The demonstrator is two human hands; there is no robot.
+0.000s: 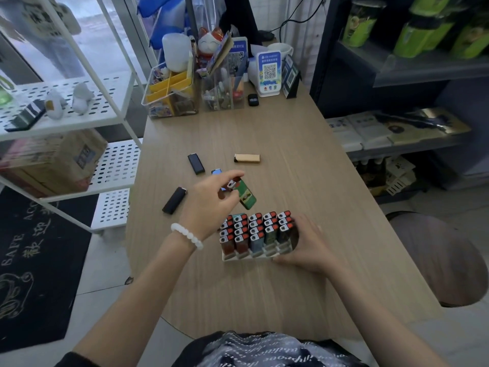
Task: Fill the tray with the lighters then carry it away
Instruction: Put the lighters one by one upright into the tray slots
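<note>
Filling step in hand: left hand (209, 197) pinching a green printed lighter with red-and-silver cap (244, 193) by its top, tilted, just beyond the far edge of the white moulded plastic tray (250, 256). Right hand (304, 247) curled round the tray's right end, steadying it near the middle of the pale wood-grain table (304, 181). Rows of upright lighters already packed in — glossy printed bodies, metal hoods — with the nearest slots apparently empty, though partly hidden. Next, probably: turning the lighter upright and seating it in a free slot. Loose toward the far left — two matt black slim lighters (196, 163) (174, 200), a tan one (247, 158), a blue one (216, 171) half hidden behind the fingers.
</note>
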